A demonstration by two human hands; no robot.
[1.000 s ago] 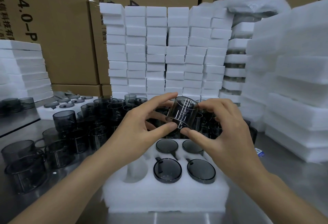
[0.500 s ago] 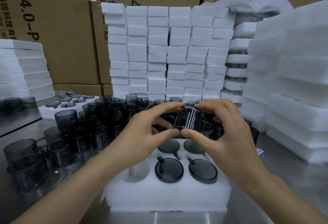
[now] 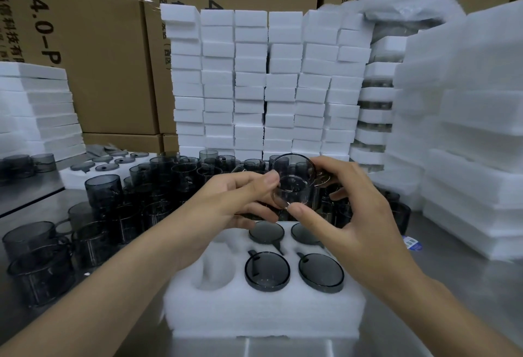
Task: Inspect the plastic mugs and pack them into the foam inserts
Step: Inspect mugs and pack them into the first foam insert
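We pinch a smoky mug between our left hand and right hand at mid-frame, above the foam insert holding four mugs.

There were two hands, the left hand and the right hand, and together they held one clear mug. In the one foam insert in front on the table sat four dark mugs, and one open pocket showed at its left. The loose mugs behind were too many to count, and the wall of white foam blocks stood in six columns.
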